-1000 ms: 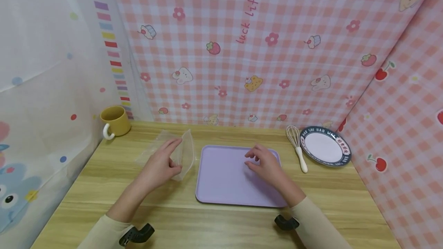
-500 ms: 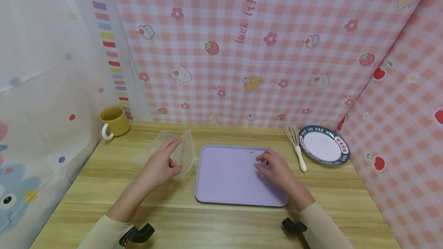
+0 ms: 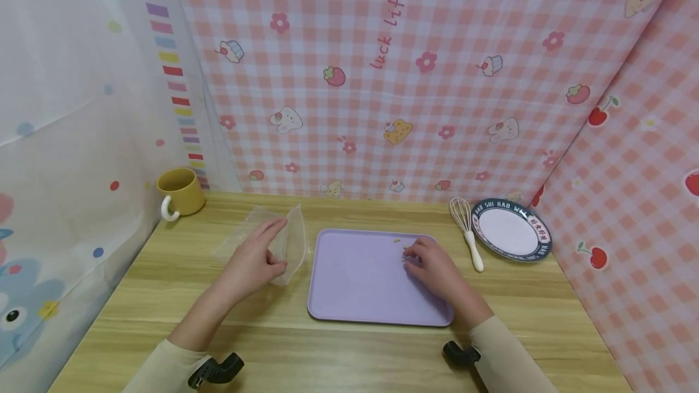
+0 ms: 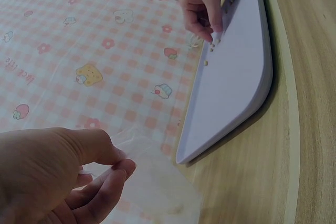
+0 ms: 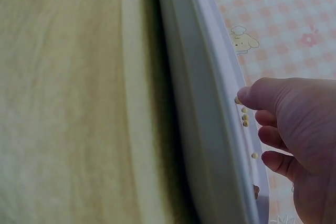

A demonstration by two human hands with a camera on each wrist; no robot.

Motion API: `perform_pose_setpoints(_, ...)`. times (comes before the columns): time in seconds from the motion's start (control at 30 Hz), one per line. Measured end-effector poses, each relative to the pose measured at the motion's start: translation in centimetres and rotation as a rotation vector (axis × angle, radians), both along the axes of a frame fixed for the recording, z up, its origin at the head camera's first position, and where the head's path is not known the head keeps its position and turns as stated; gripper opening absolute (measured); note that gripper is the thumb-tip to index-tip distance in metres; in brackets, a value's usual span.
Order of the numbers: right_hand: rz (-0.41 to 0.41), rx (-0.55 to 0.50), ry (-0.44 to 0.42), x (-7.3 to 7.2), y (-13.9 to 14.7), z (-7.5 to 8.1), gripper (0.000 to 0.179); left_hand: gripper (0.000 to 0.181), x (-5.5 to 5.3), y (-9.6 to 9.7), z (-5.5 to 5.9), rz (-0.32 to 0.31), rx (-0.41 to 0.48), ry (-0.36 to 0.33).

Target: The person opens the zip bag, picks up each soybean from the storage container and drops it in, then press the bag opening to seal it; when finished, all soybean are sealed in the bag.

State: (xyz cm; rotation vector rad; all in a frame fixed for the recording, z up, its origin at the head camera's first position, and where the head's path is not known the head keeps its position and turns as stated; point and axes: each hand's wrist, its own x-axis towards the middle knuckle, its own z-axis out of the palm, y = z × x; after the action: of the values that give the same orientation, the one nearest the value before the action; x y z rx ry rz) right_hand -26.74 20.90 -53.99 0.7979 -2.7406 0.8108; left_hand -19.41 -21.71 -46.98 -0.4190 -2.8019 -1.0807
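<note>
My left hand [image 3: 253, 259] holds a clear plastic bag [image 3: 297, 241] at its mouth, left of the purple tray [image 3: 355, 284]. Thumb and fingers close on the film [image 4: 157, 182] in the left wrist view. Over the tray's far right part, my right hand [image 3: 437, 268] reaches down with bent fingers. Small round yellowish beans [image 5: 245, 117] lie in the tray along that side. One bean [image 5: 238, 99] sits right at the thumb tip; thumb and index finger look apart in the head view. Whether the palm holds any beans is hidden.
A yellow mug [image 3: 182, 190] with a white handle stands at the back left. To the right of the tray lie a white-handled whisk [image 3: 471, 238] and a dark-rimmed plate [image 3: 510, 232]. Printed cloths rise behind and beside the wooden table [image 3: 327, 356].
My right hand has shifted right over the tray, and beans near its far edge have come into sight. It has stayed almost in place this last half second. The left hand keeps still.
</note>
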Motion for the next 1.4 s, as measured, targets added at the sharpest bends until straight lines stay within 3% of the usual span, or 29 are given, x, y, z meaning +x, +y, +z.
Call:
perform_pose_setpoints(0.2,0.02,0.047,0.015,-0.1,-0.3,0.1,0.014,0.088,0.0,-0.1,0.0,0.005,-0.003,0.003)
perform_pose_setpoints(0.6,0.015,0.053,-0.056,-0.6,-0.3,0.2,0.003,0.087,0.1,-0.2,0.1,0.003,-0.007,-0.002)
perform_pose_setpoints(0.83,0.02,0.04,-0.057,-0.6,-0.4,0.1,0.01,0.087,0.1,-0.2,0.0,0.0,-0.004,0.003)
perform_pose_setpoints(1.1,0.048,0.001,-0.005,-0.2,-0.8,0.3,0.011,0.087,0.0,-0.2,0.0,-0.004,0.003,0.002)
perform_pose_setpoints(1.4,0.162,-0.119,0.113,0.1,-3.1,1.5,0.012,0.087,0.0,-0.2,0.1,-0.004,0.003,0.002)
